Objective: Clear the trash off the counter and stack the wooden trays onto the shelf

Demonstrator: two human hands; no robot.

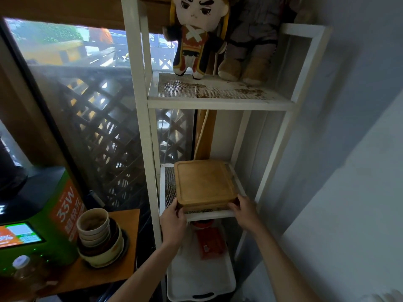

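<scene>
Wooden trays (205,184) stacked flat on the middle mesh level of the white shelf (220,104), right between both hands. Left hand (173,223) gripping the near left corner of the stack, fingers curled on its edge. Right hand (245,211) gripping the near right corner the same way. Hands apart, one on each side, both closed on the trays.

Just under the hands, on the lower level: a white tray (200,280) with a handle slot, and a red packet (210,241) lying on it. High above the hands, on the top mesh level: two plush dolls, one in a red and black outfit (193,40), one grey with tan feet (250,46). Brown crumbs scattered on that mesh.

Left of the left hand: a wooden counter (128,225) with a leaning stack of dirty bowls (98,236). Further left, a green machine (37,227) with a lit screen, and a clear bottle (24,269) with a white cap. Behind all that, a window (87,94) with wooden lattice outside.
</scene>
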